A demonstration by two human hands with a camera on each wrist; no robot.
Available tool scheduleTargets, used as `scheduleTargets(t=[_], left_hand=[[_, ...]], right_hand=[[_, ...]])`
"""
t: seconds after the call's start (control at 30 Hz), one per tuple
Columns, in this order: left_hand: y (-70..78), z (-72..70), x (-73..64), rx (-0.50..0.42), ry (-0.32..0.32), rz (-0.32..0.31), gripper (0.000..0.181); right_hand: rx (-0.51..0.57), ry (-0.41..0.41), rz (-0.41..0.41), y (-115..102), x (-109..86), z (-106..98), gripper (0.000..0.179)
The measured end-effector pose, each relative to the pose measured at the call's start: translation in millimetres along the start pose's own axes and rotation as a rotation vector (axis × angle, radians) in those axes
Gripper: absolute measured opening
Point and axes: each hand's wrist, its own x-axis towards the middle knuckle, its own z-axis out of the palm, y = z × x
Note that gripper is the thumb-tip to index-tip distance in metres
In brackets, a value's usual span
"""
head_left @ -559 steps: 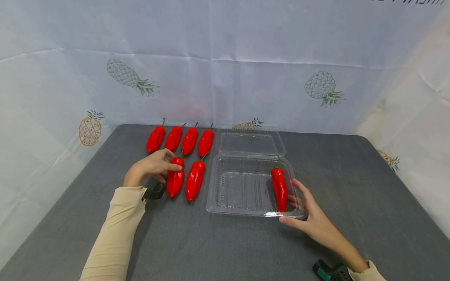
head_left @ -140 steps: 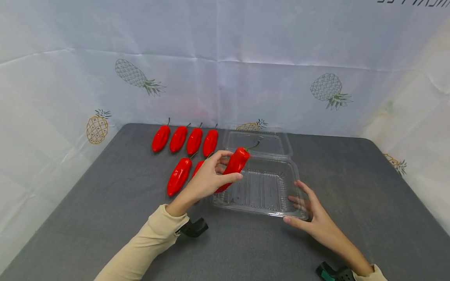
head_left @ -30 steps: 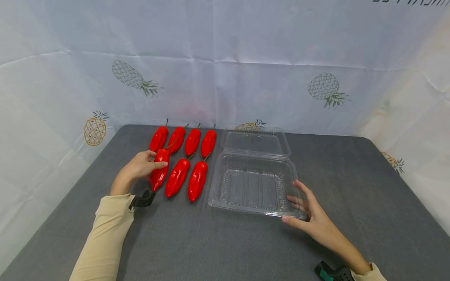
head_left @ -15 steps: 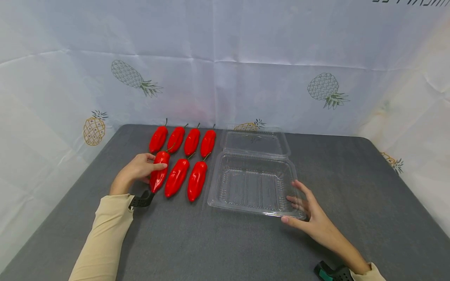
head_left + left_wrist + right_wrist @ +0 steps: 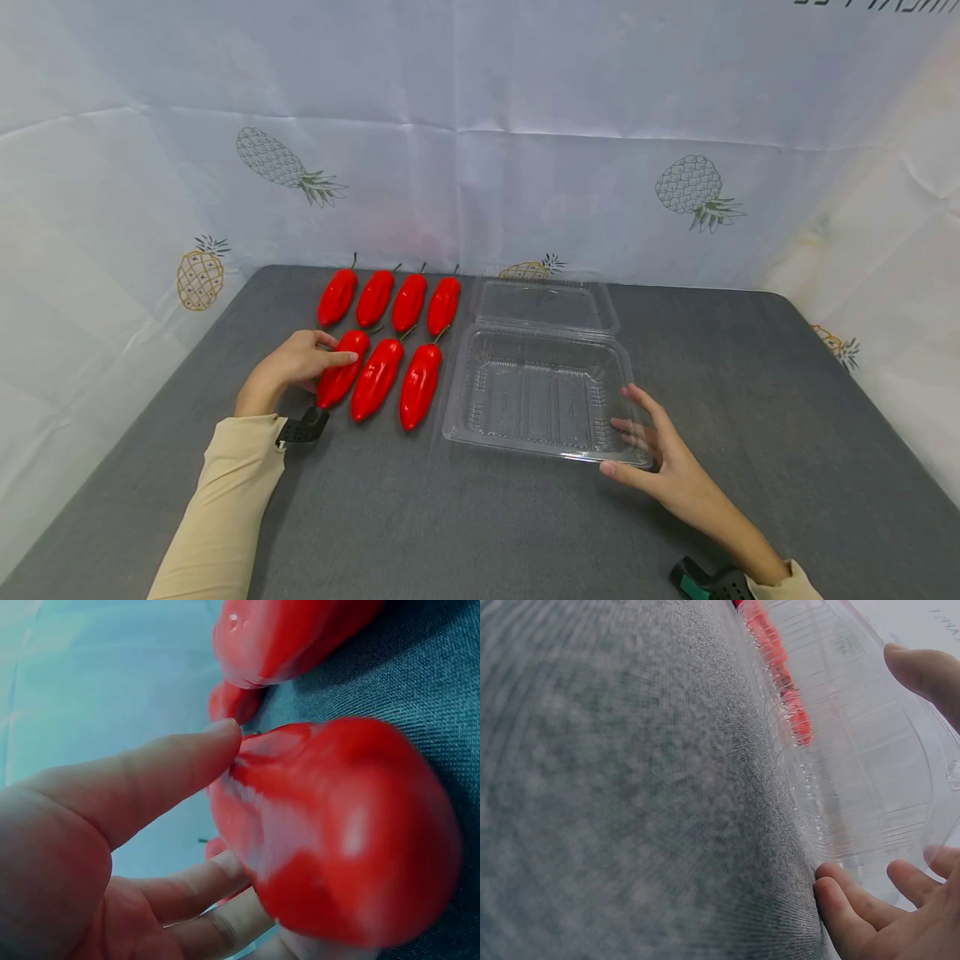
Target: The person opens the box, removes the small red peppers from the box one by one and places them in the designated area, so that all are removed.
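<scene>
My left hand (image 5: 295,368) pinches a glossy red chili pepper (image 5: 341,380) at the left end of the front row, low over the table. In the left wrist view, the thumb lies against the near side of this pepper and the fingers are on its other side. Two more peppers lie right of it, the nearer being a red pepper (image 5: 378,380). At the right, my right hand (image 5: 670,468) holds the front right corner of a clear plastic container (image 5: 467,435), thumb at the front rim and fingers along the side wall. The container holds nothing.
A back row of several red peppers (image 5: 408,302) lies behind the front row. The container's clear lid (image 5: 540,307) is folded back towards the pineapple-print cloth (image 5: 495,192). Dark grey fabric (image 5: 465,533) covers the table.
A pepper was earlier inside the container; now none is. The left hand brought peppers leftward into the front row. Lately the held pepper tilted, its stem swinging right; the right hand stayed.
</scene>
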Motion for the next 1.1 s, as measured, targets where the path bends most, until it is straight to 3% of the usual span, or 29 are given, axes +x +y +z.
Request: scheduleTargets(t=[0.47,0.67,0.9,1.1], left_hand=[[2.1,-2.1,-1.7,-0.006,0.020,-0.004,0.065],[2.8,-6.4,-4.5,0.036,0.036,0.061,0.066],[3.6,-9.8,-8.3,0.048,0.105,0.112,0.064],[5.5,-9.8,-11.4,0.047,0.155,0.228,0.056]], right_hand=[[0.008,0.000,-0.006,-1,-1.0,-1,0.103],[0.010,-0.003,-0.022,0,-1.3,-1,0.102],[0.014,0.000,-0.015,0,-0.9,0,0.103],[0.016,-0.002,-0.023,0,0.5,0,0.101]])
